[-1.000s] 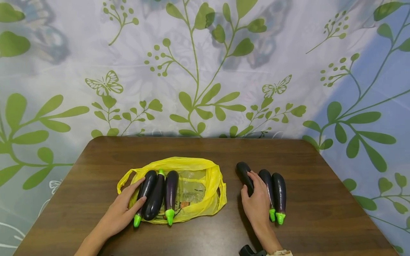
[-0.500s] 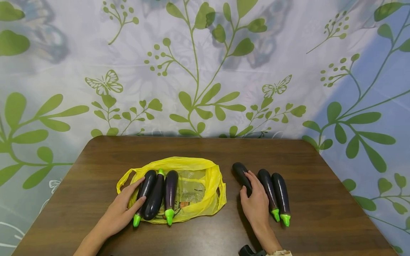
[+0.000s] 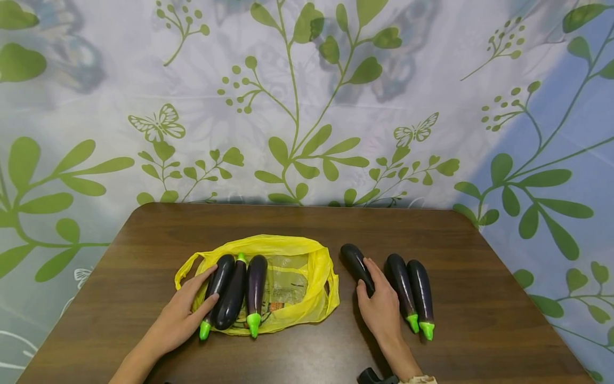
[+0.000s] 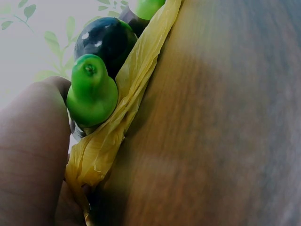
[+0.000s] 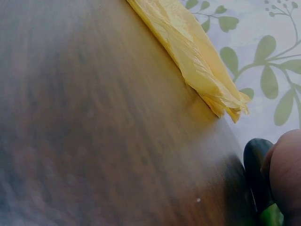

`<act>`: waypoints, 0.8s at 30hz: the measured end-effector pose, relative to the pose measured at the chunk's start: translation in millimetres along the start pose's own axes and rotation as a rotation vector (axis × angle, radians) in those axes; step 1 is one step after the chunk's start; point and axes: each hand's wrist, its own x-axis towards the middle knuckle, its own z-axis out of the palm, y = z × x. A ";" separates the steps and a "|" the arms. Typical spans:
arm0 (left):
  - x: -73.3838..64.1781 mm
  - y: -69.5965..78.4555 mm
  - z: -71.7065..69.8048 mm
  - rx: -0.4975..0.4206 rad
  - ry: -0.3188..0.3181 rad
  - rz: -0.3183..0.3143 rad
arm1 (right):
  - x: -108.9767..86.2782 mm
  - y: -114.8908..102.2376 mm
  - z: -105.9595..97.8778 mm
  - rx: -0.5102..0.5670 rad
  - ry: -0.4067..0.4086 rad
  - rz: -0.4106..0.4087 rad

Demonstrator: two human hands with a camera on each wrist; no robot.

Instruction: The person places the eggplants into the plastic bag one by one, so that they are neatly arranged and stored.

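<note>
My left hand [image 3: 175,320] holds the leftmost eggplant [image 3: 220,277], thumb across its top. Two more eggplants lie beside it, a middle one [image 3: 232,301] with its green cap pointing away and another [image 3: 257,280] with its cap toward me. All three lie on a yellow plastic bag [image 3: 320,266]. In the left wrist view the held eggplant's green cap [image 4: 91,92] shows close up. To the right, my right hand [image 3: 381,306] grips an eggplant [image 3: 355,260] between thumb and fingers; its cap end is hidden under the hand in the head view.
Right of my right hand lie two eggplants, one nearer [image 3: 400,282] and one farther [image 3: 422,293], caps toward me. All stand on a brown wooden table [image 3: 307,357]. Behind it hangs a leaf-patterned cloth [image 3: 307,106].
My right hand has slid its eggplant leftward, away from the two at the right. Those two have shifted slightly, their capped ends swinging right. My left hand stays put.
</note>
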 end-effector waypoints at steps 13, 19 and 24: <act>0.0 2.0 -0.1 -0.004 0.000 -0.002 | -0.1 -2.8 0.4 0.052 0.017 0.036; -0.1 3.0 -1.0 -0.003 -0.001 -0.006 | -0.4 -3.9 0.5 0.093 0.040 0.038; -0.1 1.7 -1.2 -0.004 -0.002 -0.009 | -0.1 -3.9 1.7 0.113 0.065 0.027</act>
